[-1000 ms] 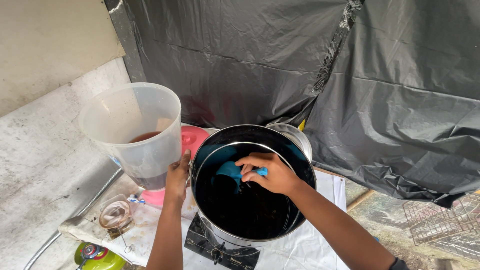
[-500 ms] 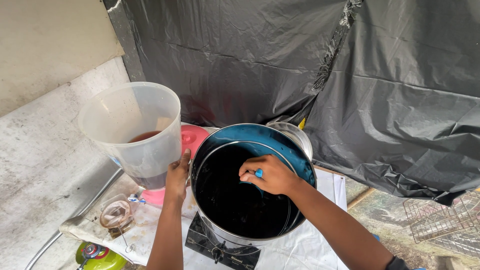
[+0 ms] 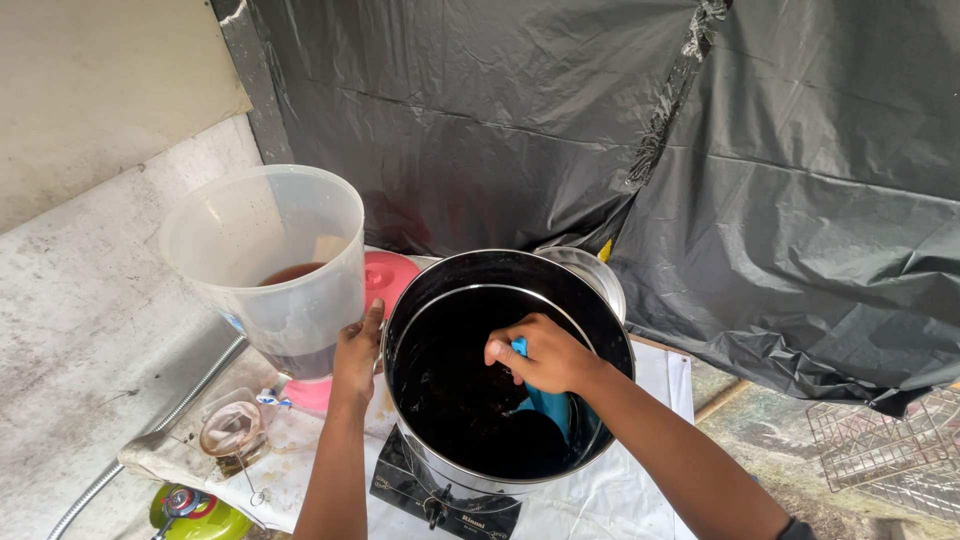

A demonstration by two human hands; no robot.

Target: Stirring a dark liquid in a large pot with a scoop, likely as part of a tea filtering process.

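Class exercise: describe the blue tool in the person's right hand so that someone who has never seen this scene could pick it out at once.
Find the big dark metal pot on the small black stove, in front of the black plastic sheeting. The right hand reaches down inside it, gripping a bright blue tool that dips toward the dark liquid. It is the only blue thing in the pot.

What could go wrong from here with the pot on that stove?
The right hand is inside the pot, holding a blue tool in dark liquid; if it is hot, it may scald. The left hand presses the pot's rim, so it could slide on the small stove.
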